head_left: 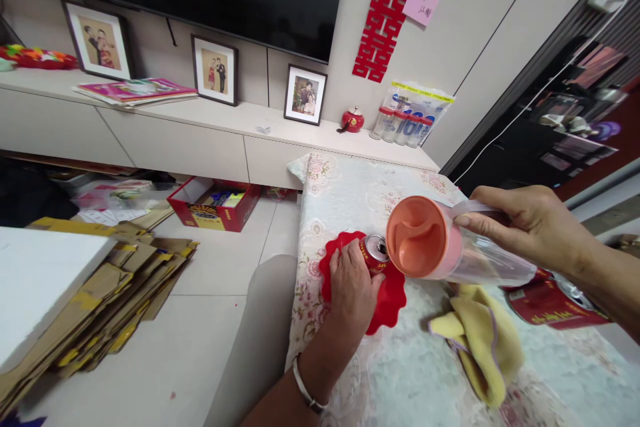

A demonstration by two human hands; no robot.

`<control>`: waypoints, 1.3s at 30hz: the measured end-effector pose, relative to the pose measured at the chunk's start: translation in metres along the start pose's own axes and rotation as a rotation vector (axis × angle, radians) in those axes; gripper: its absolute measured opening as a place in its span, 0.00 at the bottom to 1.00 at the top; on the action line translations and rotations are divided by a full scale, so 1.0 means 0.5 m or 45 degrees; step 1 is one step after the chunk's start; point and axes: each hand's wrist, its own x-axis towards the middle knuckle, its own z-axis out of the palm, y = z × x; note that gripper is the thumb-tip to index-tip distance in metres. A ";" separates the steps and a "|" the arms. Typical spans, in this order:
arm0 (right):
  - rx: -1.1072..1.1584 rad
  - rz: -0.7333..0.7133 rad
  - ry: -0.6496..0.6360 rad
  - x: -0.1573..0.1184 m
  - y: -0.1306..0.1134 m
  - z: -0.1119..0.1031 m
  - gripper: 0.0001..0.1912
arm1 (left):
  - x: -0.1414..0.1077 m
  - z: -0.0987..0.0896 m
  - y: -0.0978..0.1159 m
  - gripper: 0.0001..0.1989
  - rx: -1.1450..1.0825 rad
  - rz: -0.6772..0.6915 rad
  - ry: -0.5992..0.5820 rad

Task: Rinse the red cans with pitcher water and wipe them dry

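My left hand [353, 283] is wrapped round a red drink can [375, 255], which has an open silver top and tilts to the right over a scalloped red plate [391, 307]. In my right hand [520, 223] is the handle of a clear pitcher [483, 260] with an orange lid [415, 237]. The pitcher lies nearly on its side in the air, its lid facing the can's top and close to it. Whether the two touch is unclear, and no liquid can be made out.
A yellow cloth [483, 343] lies on the flowered tablecloth [345, 193], with a large red can [555, 303] at the right. Behind stand a small red pot [353, 120], lidded jars [399, 127] and framed photos [306, 95]. Flattened cardboard [115, 287] is stacked at the left.
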 end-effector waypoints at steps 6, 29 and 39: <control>0.020 -0.019 0.068 0.015 -0.021 0.000 0.31 | -0.001 -0.001 0.002 0.40 0.003 0.008 -0.015; 0.032 0.036 0.005 0.009 -0.016 -0.004 0.29 | -0.004 0.003 0.001 0.40 -0.013 0.005 0.018; 0.030 0.030 -0.017 0.008 -0.012 -0.005 0.27 | -0.002 0.001 0.002 0.38 -0.015 0.012 0.012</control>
